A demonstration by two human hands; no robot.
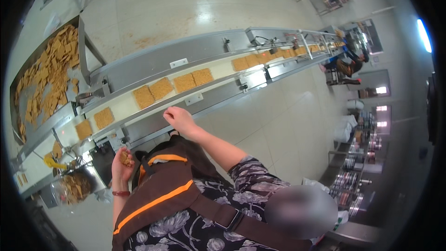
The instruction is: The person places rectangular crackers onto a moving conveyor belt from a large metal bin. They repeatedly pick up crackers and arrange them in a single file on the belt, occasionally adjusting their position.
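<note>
Square golden-brown snack slabs with a crumbly texture, such as one slab, lie in a spaced row on a white conveyor belt. My left hand is below the belt's left end, its fingers curled round a broken snack piece. My right hand hovers by the belt's near rail, just below two slabs and apart from them. Its fingers are drawn together, and what they hold, if anything, is hidden.
A metal tray heaped with broken snack pieces stands at the far left. Below the belt's left end is a clear bag of pieces. Another person sits beside the conveyor's far right end. Racks line the right side.
</note>
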